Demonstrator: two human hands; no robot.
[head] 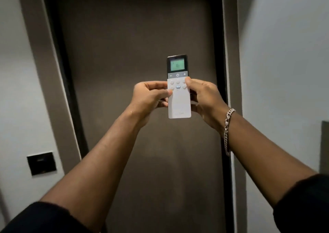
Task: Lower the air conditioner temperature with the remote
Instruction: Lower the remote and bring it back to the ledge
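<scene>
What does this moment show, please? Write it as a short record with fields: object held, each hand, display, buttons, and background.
object held: white remote, upright, screen end on top
left hand: grip on the remote's left edge, thumb on the lower round buttons
right hand: grip on the right edge, thumb near the upper right round button
display: lit green, digits too blurred to read
minus button: not pressed
background: dark door, black wall switch
wrist: chain bracelet, right

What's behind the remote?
Behind the remote is a dark brown door. The fingers of the left hand and right hand wrap behind it too, but the remote hides them.
</scene>
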